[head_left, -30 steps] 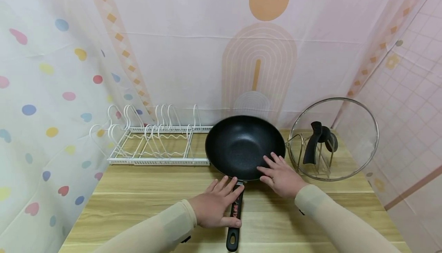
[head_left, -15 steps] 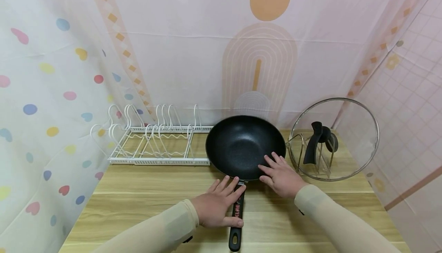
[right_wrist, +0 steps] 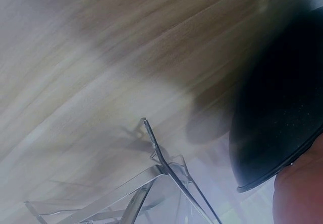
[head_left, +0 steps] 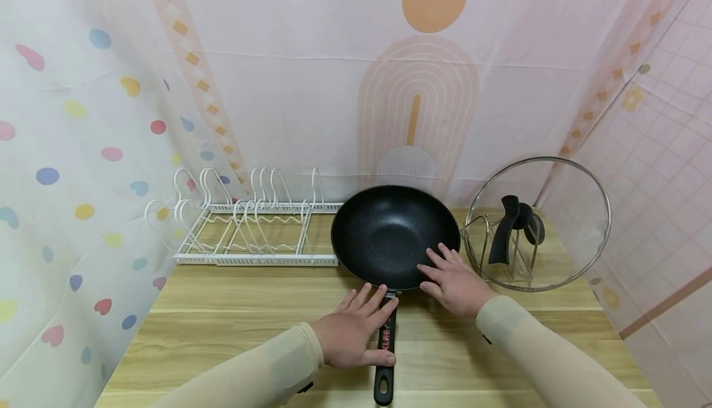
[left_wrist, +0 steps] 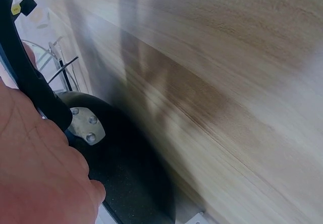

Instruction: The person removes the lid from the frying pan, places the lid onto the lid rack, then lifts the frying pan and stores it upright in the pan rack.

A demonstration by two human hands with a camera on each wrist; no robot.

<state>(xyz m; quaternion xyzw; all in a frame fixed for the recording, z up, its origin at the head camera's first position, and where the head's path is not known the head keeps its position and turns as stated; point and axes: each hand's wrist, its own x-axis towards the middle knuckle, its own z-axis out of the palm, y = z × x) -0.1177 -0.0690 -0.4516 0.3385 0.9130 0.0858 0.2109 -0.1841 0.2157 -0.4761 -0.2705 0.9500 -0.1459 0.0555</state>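
A black frying pan [head_left: 389, 229] stands in the middle of the head view, its black handle [head_left: 384, 374] toward the front edge. My left hand [head_left: 353, 331] lies flat with spread fingers against the handle's left side, its thumb and fingertips reaching over it. My right hand [head_left: 456, 281] touches the pan's right front rim, its straight fingers extending over the rim. In the left wrist view the left hand [left_wrist: 40, 168] is beside the handle and the riveted bracket [left_wrist: 87, 125]. The right wrist view shows part of the right hand [right_wrist: 300, 183] at the pan's rim [right_wrist: 267, 181].
Left of the pan stands a white wire rack [head_left: 256, 260] with upright loops. On the right, a large glass lid [head_left: 578, 229] with a black knob leans in a metal wire stand [head_left: 484, 250]. Patterned curtains [head_left: 300, 99] hang behind and at both sides of the wooden table [head_left: 222, 309].
The handle's front end has swung slightly to the right, and my left hand has moved right with it. My right hand has barely moved on the rim.
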